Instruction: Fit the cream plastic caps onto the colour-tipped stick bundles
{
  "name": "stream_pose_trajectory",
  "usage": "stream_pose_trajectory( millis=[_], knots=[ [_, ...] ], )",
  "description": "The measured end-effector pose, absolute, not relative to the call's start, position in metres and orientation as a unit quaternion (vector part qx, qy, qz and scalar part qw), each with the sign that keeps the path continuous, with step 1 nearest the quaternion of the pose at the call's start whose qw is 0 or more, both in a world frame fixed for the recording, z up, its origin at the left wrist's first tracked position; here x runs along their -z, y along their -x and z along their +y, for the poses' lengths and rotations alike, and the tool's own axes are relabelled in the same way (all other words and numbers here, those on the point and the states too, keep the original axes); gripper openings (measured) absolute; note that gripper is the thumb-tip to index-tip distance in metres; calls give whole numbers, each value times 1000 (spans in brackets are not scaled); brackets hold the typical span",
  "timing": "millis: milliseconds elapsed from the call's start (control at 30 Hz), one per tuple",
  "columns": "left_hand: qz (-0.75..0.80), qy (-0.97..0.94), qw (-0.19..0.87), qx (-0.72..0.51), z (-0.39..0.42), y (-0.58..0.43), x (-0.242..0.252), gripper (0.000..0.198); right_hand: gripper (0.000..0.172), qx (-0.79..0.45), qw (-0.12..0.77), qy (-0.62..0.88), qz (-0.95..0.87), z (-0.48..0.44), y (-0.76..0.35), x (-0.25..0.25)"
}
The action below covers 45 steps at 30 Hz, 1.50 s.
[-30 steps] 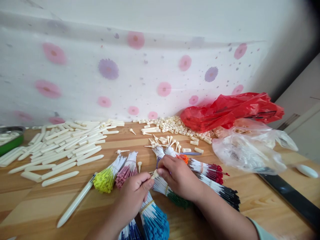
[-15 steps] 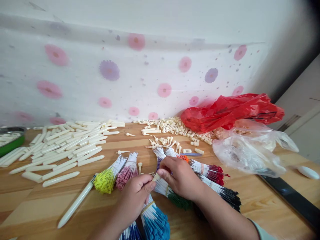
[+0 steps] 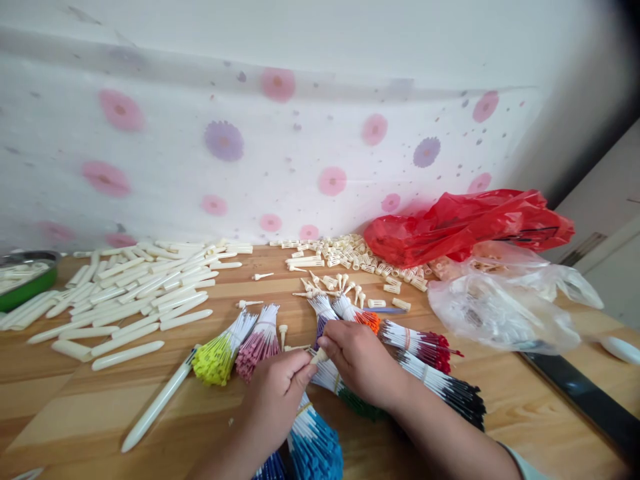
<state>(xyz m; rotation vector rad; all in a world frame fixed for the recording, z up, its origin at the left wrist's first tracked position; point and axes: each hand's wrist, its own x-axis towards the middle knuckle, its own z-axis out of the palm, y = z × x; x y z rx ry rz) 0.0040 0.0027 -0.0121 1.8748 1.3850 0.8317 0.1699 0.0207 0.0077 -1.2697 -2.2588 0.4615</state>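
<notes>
My left hand (image 3: 277,390) and my right hand (image 3: 357,360) meet at the fingertips over the wooden table (image 3: 75,400), both pinched on one small cream plastic piece (image 3: 319,355). Fanned out beneath them lie bundles of thin white refills with coloured tips: yellow (image 3: 216,357), pink (image 3: 257,345), orange (image 3: 367,319), red (image 3: 425,343), black (image 3: 457,392), green (image 3: 357,403) and blue (image 3: 315,443). What the left fingers enclose besides the cream piece is hidden.
A pile of white pen barrels (image 3: 130,293) covers the left, with one long white pen (image 3: 157,403) nearer me. Small cream parts (image 3: 350,257) lie at the back. A red bag (image 3: 465,223), a clear bag (image 3: 500,307) and a green-rimmed tray (image 3: 23,280) sit at the sides.
Both hands stay pinched together on the cream piece; they have shifted slightly right and toward me as the view drifted. Nothing on the table has moved.
</notes>
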Motion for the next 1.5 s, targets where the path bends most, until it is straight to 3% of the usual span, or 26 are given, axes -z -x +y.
stream_pose_trajectory(
  millis=[200, 267, 333, 467, 667, 900, 1167, 1367, 1500],
  knots=[
    [527, -727, 218, -383, 3, 2, 20, 28, 35, -176, 224, 522, -804, 27, -158, -9],
    [552, -672, 269, -414, 8, 5, 21, 26, 38, -137, 165, 524, -824, 45, -154, -20],
    [571, -555, 385, -466, 14, 8, 20, 25, 40, -68, 99, 534, -837, 71, -146, -29],
    [511, -298, 562, -578, 25, 14, 15, 25, 35, -22, 46, 569, -821, 124, -125, -25],
    [406, -161, 672, -598, 27, 21, 8, 21, 29, 20, 10, 528, -849, 142, -109, 1],
    [377, -153, 706, -580, 28, 23, 11, 29, 21, -14, -16, 310, -950, 121, -100, 8],
    [390, -188, 690, -580, 30, 22, 17, 32, 14, 18, -7, 308, -951, 115, -108, 12],
    [418, -214, 680, -564, 25, 14, 18, 31, 19, 62, 91, 378, -919, 91, -135, -29],
    [391, -292, 711, -506, 17, 5, 19, 32, 12, 31, 158, 346, -924, 68, -141, -37]
  ],
)
